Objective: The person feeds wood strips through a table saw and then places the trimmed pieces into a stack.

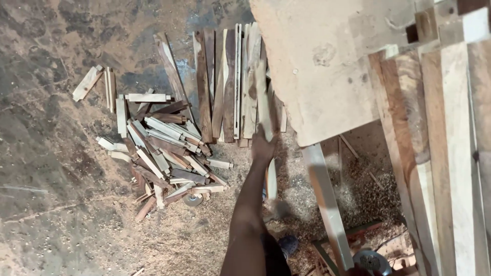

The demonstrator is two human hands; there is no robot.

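Note:
My left hand point(263, 145) reaches down towards the floor and is closed around a long, thin wooden strip point(264, 97). The strip is blurred and points away from me. Its far end lies over a row of long wooden slats point(227, 82) that rest side by side on the dirt floor. Left of the slats is a loose heap of short wood offcuts point(163, 148). My right hand is out of sight.
A pale wooden workbench top point(327, 66) fills the upper right, with long planks point(450, 153) stacked at the right edge. Sawdust point(358, 194) covers the ground under the bench. A round metal disc point(372, 261) sits at the bottom right, and a small one point(193, 200) by the offcuts.

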